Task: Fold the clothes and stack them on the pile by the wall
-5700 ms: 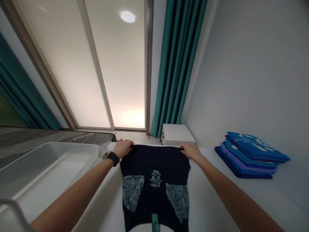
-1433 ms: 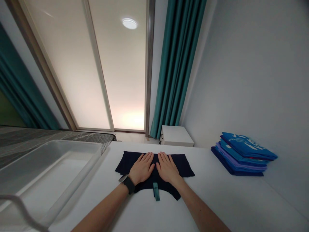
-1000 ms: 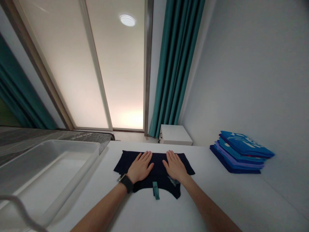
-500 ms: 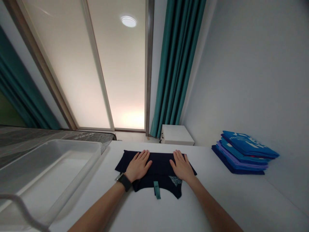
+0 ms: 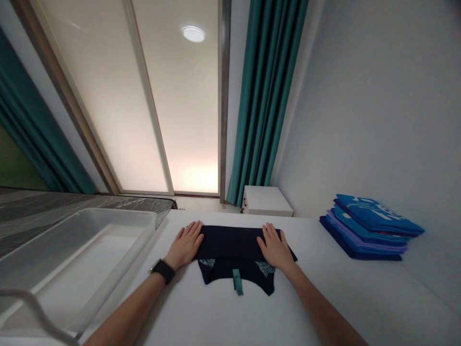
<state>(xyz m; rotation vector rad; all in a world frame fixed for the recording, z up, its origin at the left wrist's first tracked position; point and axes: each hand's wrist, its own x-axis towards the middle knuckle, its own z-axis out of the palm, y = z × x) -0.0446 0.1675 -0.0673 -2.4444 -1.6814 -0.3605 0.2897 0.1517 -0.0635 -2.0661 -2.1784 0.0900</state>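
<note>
A dark navy shirt (image 5: 230, 244) lies folded on the white table, its curved neckline toward me. A teal label (image 5: 237, 282) sticks out at the middle of the neckline, and patterned patches show beside the fold. My left hand (image 5: 184, 244) rests flat over the shirt's left end, fingers stretched out, a black watch on the wrist. Flat on the right part of the shirt is my right hand (image 5: 275, 246), its fingers also extended. Neither hand grips the cloth.
At the right, against the wall, stands a stack of folded blue and purple clothes (image 5: 370, 230). A translucent plastic bin (image 5: 118, 259) is on the left. Beyond the table's far edge are a small white cabinet (image 5: 268, 199) and a teal curtain (image 5: 264, 105).
My left hand has slid leftward across the shirt to its left end, uncovering a patterned patch on that side. The right hand stays at nearly the same place on the cloth.
</note>
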